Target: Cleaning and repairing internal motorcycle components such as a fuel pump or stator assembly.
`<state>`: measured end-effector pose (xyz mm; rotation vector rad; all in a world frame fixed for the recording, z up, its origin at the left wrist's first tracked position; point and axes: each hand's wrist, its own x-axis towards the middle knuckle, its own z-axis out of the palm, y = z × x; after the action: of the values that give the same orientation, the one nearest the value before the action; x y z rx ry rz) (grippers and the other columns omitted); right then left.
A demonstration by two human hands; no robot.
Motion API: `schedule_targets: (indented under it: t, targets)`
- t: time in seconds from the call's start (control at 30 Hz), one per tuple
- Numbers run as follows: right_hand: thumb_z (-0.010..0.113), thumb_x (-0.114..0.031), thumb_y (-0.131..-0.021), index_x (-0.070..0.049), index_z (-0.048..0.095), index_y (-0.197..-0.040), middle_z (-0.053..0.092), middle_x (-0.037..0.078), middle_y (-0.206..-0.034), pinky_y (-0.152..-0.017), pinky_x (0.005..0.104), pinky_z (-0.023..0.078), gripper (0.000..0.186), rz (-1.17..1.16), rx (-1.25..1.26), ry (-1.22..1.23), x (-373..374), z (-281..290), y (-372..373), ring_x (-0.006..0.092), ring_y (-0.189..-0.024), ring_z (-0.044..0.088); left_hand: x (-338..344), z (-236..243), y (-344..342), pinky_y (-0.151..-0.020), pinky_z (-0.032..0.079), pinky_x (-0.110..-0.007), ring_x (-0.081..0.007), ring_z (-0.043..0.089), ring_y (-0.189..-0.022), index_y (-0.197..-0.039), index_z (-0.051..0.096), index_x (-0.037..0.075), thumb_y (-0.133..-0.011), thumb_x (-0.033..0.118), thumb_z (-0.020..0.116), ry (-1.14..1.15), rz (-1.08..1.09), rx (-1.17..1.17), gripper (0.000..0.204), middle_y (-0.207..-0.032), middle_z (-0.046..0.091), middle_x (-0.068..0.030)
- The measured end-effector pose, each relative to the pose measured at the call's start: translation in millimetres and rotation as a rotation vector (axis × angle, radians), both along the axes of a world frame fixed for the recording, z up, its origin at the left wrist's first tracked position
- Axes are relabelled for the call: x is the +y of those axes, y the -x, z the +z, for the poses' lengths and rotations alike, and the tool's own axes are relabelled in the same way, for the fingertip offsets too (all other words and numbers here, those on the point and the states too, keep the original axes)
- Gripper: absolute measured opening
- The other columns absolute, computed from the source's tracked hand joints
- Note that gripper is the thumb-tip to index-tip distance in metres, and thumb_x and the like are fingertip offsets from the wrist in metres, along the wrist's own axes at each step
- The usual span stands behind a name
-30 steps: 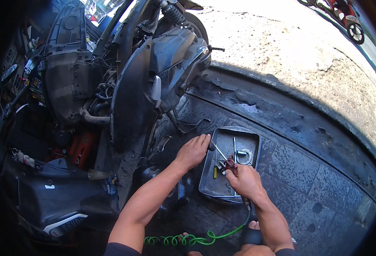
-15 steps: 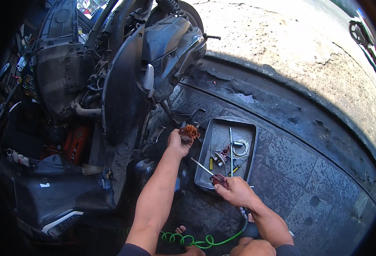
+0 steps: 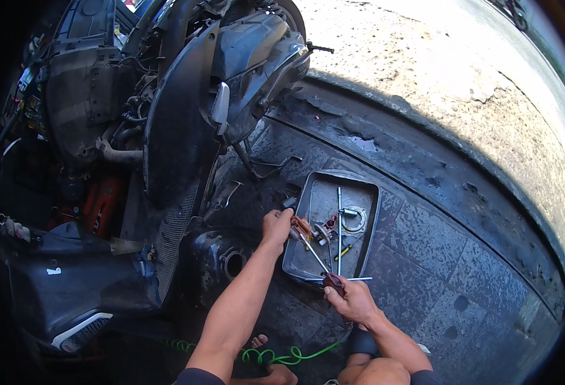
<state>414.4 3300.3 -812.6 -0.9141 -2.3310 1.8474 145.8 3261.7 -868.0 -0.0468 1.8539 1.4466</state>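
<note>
Over the left side of the metal tray [image 3: 373,224], my left hand [image 3: 275,227] is closed on an orange-brown part [image 3: 301,226], partly hidden by the fingers. My right hand [image 3: 357,303] grips an air blow gun [image 3: 334,282] with a dark red body. Its long thin nozzle slants up and left, and the tip is at the orange-brown part. Inside the tray lie a long T-handle wrench [image 3: 339,240], a pale metal ring [image 3: 361,220], a yellow-handled screwdriver [image 3: 343,253] and several small parts.
A partly stripped scooter [image 3: 183,122] stands at the left, its stand [image 3: 276,168] near the tray. A green coiled air hose [image 3: 294,355] runs below my arms. Left of the tray lies a dark housing with a round opening [image 3: 232,263]. A raised kerb [image 3: 449,138] crosses the right side.
My left hand has moved down and right with the orange-brown part, over the tray's edge. The blow gun has dropped slightly, and its nozzle now meets the part.
</note>
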Motion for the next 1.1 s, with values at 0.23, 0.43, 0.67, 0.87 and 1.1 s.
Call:
schedule_targets:
  t: [0.23,0.43,0.67,0.87,1.1]
  targets:
    - [0.058,-0.038,-0.098,0.004,0.058,-0.109,0.069,0.013,-0.081,-0.072,0.035,0.055,0.043,-0.577,0.409,0.322,-18,-27,-36,0.0202,-0.074,0.067,-35,-58,-72,-0.086,0.054,-0.043,-0.0375,0.07,-0.095,-0.1,0.071,-0.002,-0.076,0.041,0.072,0.516,-0.366,0.453,0.049,-0.095,0.072,-0.0238]
    - [0.056,-0.043,-0.098,0.003,0.055,-0.112,0.065,0.012,-0.078,-0.065,0.034,0.056,0.049,-0.483,0.503,0.242,-19,-30,-31,0.0213,-0.069,0.066,-48,-48,-84,-0.096,0.05,-0.047,-0.0427,0.06,-0.116,-0.127,0.054,-0.005,-0.083,0.042,0.071,0.542,-0.504,0.457,0.066,-0.124,0.06,-0.0307]
    - [0.057,-0.043,-0.098,0.003,0.055,-0.114,0.065,0.012,-0.078,-0.065,0.033,0.056,0.049,-0.353,0.548,0.215,-12,7,-1,0.0196,-0.068,0.065,-48,46,-87,-0.088,0.052,-0.051,-0.044,0.064,-0.105,-0.121,0.057,-0.005,-0.091,0.029,0.06,0.427,-0.806,0.628,0.045,-0.121,0.06,-0.032]
    - [0.053,-0.031,-0.101,0.003,0.067,-0.092,0.07,0.012,-0.087,-0.088,0.0407,0.048,0.038,-0.114,0.536,0.038,-20,167,44,0.0233,-0.088,0.064,-75,224,-31,-0.057,0.047,-0.025,-0.0074,0.059,-0.065,-0.093,0.065,-0.001,-0.102,0.023,0.054,-0.314,-0.238,0.335,0.028,-0.071,0.063,-0.0025]
    - [0.067,-0.009,-0.085,-0.002,0.066,-0.095,0.065,0.017,-0.078,-0.065,0.0429,0.051,0.012,0.283,0.445,-0.246,-125,330,51,0.037,-0.07,0.064,-189,521,13,-0.062,0.05,-0.021,-0.0068,0.06,-0.068,-0.107,0.066,-0.001,-0.102,0.015,0.055,-0.58,0.16,0.108,0.02,-0.085,0.067,-0.0064]
